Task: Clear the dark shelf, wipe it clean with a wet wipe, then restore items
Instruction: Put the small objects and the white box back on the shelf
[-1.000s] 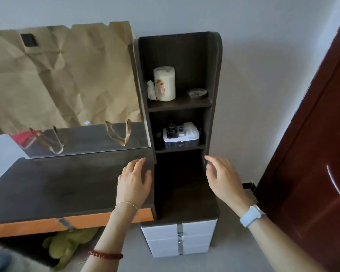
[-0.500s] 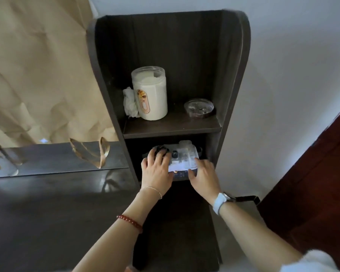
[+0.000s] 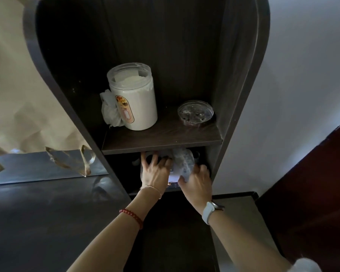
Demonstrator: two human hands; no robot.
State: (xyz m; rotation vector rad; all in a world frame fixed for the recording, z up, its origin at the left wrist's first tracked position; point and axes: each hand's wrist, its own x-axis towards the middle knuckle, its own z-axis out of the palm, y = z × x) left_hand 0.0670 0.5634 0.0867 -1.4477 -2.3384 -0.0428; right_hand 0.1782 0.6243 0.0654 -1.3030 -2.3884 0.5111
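Note:
A tall dark shelf unit [image 3: 241,91] fills the view. On its upper board stand a white wet-wipe canister [image 3: 134,99], a crumpled white wad [image 3: 109,109] at its left, and a small clear lidded dish [image 3: 195,113] at the right. In the compartment below sits a clear plastic box [image 3: 182,163] with dark items inside. My left hand [image 3: 155,171] grips its left side, and my right hand [image 3: 197,183] grips its right front corner. The upper board hides most of the box.
A dark desk top [image 3: 37,222] lies to the left with a mirror [image 3: 37,167] behind it, covered above by brown paper [image 3: 12,85]. A white wall is at the right, and a dark red door [image 3: 312,193] at the far right.
The view has come much closer to the shelf. Both hands went from open above the desk into the lower compartment and closed on the clear box.

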